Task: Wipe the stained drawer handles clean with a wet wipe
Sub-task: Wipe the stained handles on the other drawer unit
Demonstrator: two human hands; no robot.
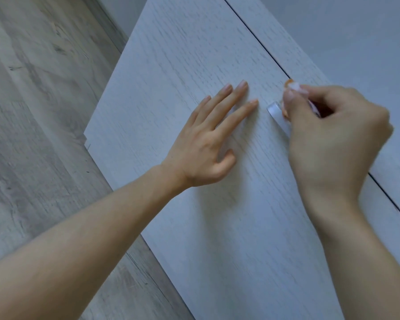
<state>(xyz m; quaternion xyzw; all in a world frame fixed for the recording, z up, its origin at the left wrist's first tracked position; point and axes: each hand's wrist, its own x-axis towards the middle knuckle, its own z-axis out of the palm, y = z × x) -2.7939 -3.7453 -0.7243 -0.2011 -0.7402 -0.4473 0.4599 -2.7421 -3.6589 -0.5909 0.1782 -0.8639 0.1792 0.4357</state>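
A: Drawer handle [278, 116] — pale, bar-shaped, mounted on the white wood-grain drawer front [183, 65], close to the dark gap [259, 41] between that front and the next panel. Only its near end shows; the rest is under the right hand.

B: Right hand [330, 132] state?

A: Curled closed, fingers pinched around a wet wipe [295, 86]. Wipe is bunched up, white with orange staining, pressed against the handle. Small orange smear visible at the top of the wad, right by the gap.

B: Left hand [208, 144]?

A: Flat and spread, palm down on the drawer front, holding nothing. Fingertips [243, 85] point toward the handle, index tip just beside its near end, not touching it.

B: Anything else in view?

A: Grey wood-look floor [32, 112] on the left, plain grey wall [356, 31] at the upper right. Both forearms bare. Right hand slightly blurred. Can't tell if stain remains on the covered part of the handle.
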